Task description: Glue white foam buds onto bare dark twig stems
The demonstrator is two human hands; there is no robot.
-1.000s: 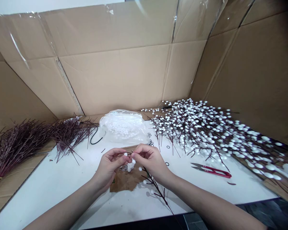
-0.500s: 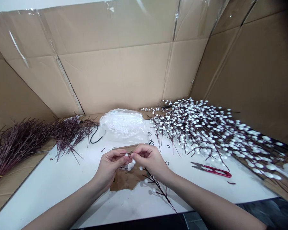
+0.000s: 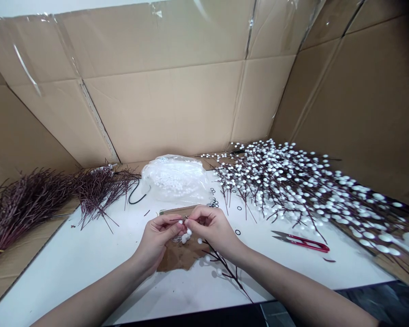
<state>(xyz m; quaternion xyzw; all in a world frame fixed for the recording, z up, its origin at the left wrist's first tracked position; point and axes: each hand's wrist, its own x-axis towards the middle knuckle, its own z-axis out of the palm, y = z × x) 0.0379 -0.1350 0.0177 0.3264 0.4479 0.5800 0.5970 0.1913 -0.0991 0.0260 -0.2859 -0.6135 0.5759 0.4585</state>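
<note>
My left hand and my right hand meet above a scrap of brown cardboard on the white table. My left fingers pinch a small white foam bead. My right fingers pinch a thin dark twig of a branch that runs down under my right wrist and carries several white beads. A few loose beads lie on the cardboard under my hands.
A clear bag of white beads lies behind my hands. A big pile of beaded branches fills the right side. Bare dark-red branches lie at the left. Red-handled snips and small black rings rest on the table. Cardboard walls surround everything.
The branch in my right hand has shifted slightly; its lower stem now lies a little further right. Both hands stay pinched together at the same spot.
</note>
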